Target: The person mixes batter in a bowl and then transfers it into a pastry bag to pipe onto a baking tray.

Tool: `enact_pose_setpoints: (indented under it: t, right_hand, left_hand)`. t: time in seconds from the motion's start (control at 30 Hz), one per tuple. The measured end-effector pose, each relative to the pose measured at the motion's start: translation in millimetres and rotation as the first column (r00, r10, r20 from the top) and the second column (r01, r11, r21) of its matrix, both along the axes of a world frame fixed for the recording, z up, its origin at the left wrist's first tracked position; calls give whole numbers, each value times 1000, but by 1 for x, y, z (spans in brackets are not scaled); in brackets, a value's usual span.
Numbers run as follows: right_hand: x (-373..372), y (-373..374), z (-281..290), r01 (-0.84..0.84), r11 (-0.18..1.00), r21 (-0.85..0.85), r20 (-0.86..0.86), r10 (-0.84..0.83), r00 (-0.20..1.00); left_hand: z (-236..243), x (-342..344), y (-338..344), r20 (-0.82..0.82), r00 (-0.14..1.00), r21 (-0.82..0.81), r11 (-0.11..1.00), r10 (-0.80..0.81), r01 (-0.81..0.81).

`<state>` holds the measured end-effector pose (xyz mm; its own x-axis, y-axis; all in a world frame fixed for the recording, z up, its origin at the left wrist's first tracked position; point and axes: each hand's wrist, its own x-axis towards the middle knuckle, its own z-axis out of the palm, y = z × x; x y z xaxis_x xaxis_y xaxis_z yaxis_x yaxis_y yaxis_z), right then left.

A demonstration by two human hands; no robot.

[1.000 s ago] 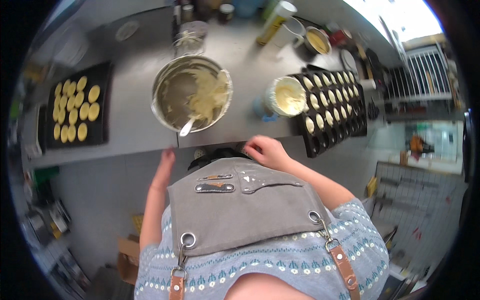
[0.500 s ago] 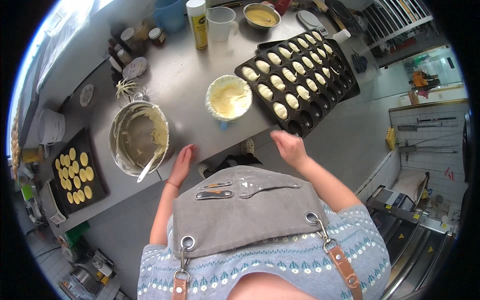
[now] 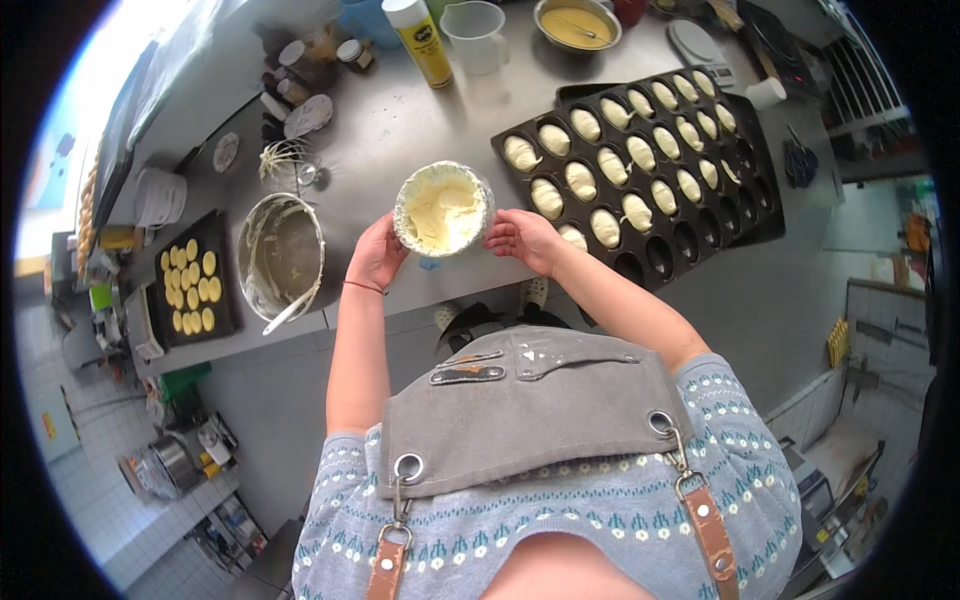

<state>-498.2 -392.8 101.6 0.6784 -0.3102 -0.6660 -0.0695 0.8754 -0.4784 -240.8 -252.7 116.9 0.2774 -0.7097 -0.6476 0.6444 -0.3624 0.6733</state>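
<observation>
Printing and a dark emblem mark the yellow can beyond the hands. Batter, pale and thick, fills a smeared-rimmed tub between them. Clear of it half a second ago, both now flank it: the left hand against its side, grip impossible to tell; the right hand loosely open.

There are two hands, two shoes, one batter tub, one partly filled moulded pan, two metal bowls on the counter, one kitchen scale.
</observation>
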Motion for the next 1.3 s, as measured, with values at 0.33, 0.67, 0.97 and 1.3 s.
enact_pose_setpoints:
  t: [0.33,0.67,0.97,1.3]
  right_hand:
    - [6,-9,12,24,992,-124,131,-7,991]
    - [36,-4,86,279,790,-546,169,-222,960]
    - [-30,20,274,244,-56,-968,250,-278,928]
    - [-239,21,342,-59,-463,-884,285,-635,718]
  left_hand:
    - [53,11,-5,401,742,362,837,-537,411]
    - [30,6,-4,331,935,-251,967,124,-39]
    - [224,-35,4,756,492,-555,821,432,132]
    - [300,-219,-78,969,17,-216,817,246,534]
